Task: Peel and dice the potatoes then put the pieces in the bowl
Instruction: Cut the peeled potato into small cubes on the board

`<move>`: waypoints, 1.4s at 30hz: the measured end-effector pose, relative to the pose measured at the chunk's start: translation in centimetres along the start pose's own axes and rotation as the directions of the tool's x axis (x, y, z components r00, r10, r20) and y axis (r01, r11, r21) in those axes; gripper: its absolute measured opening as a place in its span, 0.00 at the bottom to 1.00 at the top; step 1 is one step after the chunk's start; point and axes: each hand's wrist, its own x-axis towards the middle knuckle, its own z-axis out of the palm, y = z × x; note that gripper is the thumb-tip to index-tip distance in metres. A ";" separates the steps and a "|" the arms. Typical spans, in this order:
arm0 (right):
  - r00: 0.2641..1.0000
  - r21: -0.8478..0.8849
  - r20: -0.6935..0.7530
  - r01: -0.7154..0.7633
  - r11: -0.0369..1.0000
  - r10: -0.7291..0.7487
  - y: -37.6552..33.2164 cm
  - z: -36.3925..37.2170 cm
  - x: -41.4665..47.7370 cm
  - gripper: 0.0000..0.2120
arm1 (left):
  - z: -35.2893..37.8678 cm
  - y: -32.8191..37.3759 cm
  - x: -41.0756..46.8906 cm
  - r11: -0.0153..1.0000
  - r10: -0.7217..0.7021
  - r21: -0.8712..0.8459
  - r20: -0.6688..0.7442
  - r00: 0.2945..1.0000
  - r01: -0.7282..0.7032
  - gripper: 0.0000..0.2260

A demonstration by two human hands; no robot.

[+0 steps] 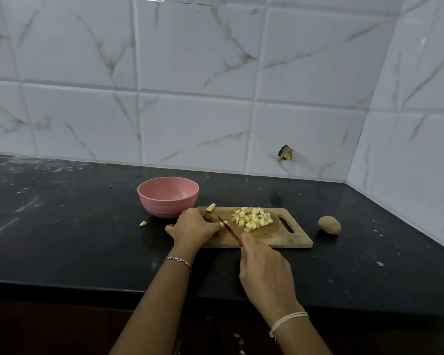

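A wooden cutting board [287, 235] lies on the black counter with a heap of diced potato [253, 219] on its middle. My left hand [195, 226] curls over a potato piece [223, 223] at the board's left end; only its pale tip shows. My right hand [263, 267] grips a knife [228, 229] whose blade rests against that tip. A pink bowl [167, 196] stands just behind the board's left corner and looks empty. An unpeeled potato [329, 224] lies on the counter to the right of the board.
One loose potato piece [210, 207] sits at the board's far left corner, another [143, 223] on the counter left of the bowl. A tiled wall runs behind and along the right. The counter's front edge [87, 285] is near my forearms.
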 end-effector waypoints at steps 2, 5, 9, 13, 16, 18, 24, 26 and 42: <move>1.000 -0.007 0.019 0.012 1.000 -0.012 -0.2 -0.1 0.0 0.05 | -0.2 -0.1 0.1 0.999 -0.016 -0.038 0.019 1.000 0.016 0.06; 0.998 -0.039 0.040 0.040 0.998 -0.038 -0.5 -0.3 0.2 0.06 | -0.3 -0.3 0.3 0.997 -0.037 -0.068 0.043 0.998 0.040 0.07; 0.993 -0.105 0.058 0.112 0.988 -0.106 -1.3 -0.6 0.8 0.11 | -0.4 -0.5 0.5 0.997 -0.039 -0.069 0.063 0.997 0.043 0.07; 0.993 -0.118 0.059 0.107 0.987 -0.101 -1.7 -0.3 1.5 0.12 | -0.6 -0.7 0.5 0.997 -0.018 -0.075 0.069 0.997 0.024 0.06; 0.999 -0.091 0.013 0.032 0.995 -0.031 -1.5 -0.1 1.2 0.14 | -0.5 -0.8 0.3 0.997 0.012 -0.071 0.060 0.998 -0.008 0.06; 0.999 -0.075 -0.024 -0.024 0.997 0.022 -1.3 0.0 0.8 0.15 | -0.3 -0.7 0.2 0.999 0.042 -0.034 0.032 0.999 -0.041 0.06; 0.998 -0.041 -0.032 -0.051 0.998 0.050 -1.2 0.1 0.3 0.11 | -0.2 -0.4 0.1 0.997 0.074 0.008 0.021 0.997 -0.075 0.06; 0.999 -0.041 -0.023 -0.045 0.998 0.044 -1.2 0.1 0.3 0.10 | -0.3 -0.4 0.1 0.999 0.050 -0.007 0.033 0.998 -0.050 0.05; 0.994 -0.083 0.070 0.094 0.992 -0.088 -2.2 -0.6 1.3 0.12 | -0.6 -0.4 -0.1 0.999 0.034 -0.006 0.023 0.999 -0.034 0.04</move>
